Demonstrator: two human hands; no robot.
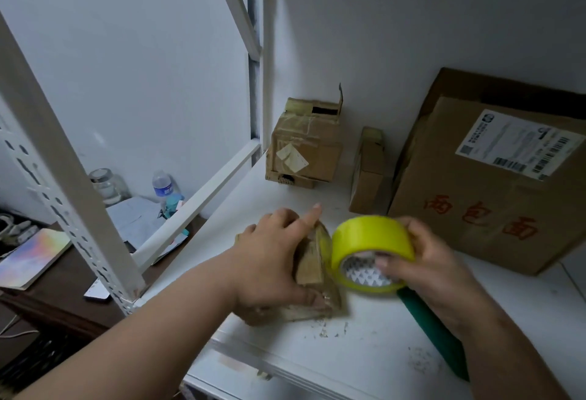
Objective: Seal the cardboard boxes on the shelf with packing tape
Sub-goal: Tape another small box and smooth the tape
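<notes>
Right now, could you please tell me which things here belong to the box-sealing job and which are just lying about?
Job: yellow tape roll in right hand; small box under left hand; taped box; flat box; large labelled box.

Lying about: water bottle, glass jar, notebook, green tool handle.

Small storeroom or home-office corner: white slotted-steel shelf against bare white wall, worn cardboard boxes, one with shipping label; cluttered dark desk beside, notebook, water bottle.
</notes>
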